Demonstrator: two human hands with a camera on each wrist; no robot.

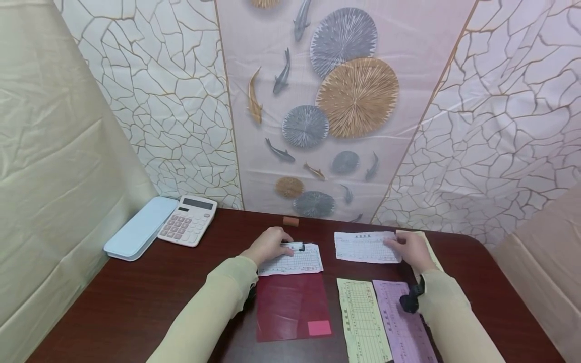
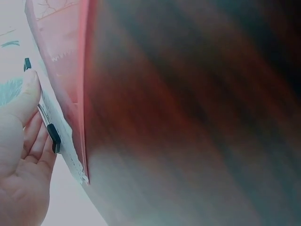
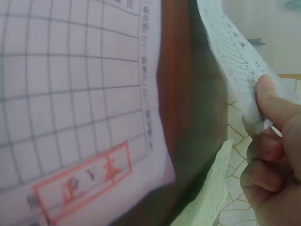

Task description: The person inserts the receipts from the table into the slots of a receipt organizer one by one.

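My left hand (image 1: 271, 245) pinches a metal clip (image 1: 294, 246) with black ends at the top of a white printed form (image 1: 297, 262). That form lies over the upper part of a dark red folder (image 1: 290, 307). In the left wrist view, thumb and fingers are on either side of the clip (image 2: 54, 136), by the paper's edge. Farther right, my right hand (image 1: 413, 249) pinches the right end of another white form (image 1: 365, 248) between thumb and curled fingers. The right wrist view shows this form (image 3: 240, 61) raised off the table.
Nearer me lie a yellow form (image 1: 363, 317) and a purple form (image 1: 404, 322). Another pale yellow slip (image 1: 428, 247) is partly behind my right hand. A calculator (image 1: 188, 222) and a light blue case (image 1: 142, 227) sit at left. A small brown block (image 1: 291, 221) is by the back edge.
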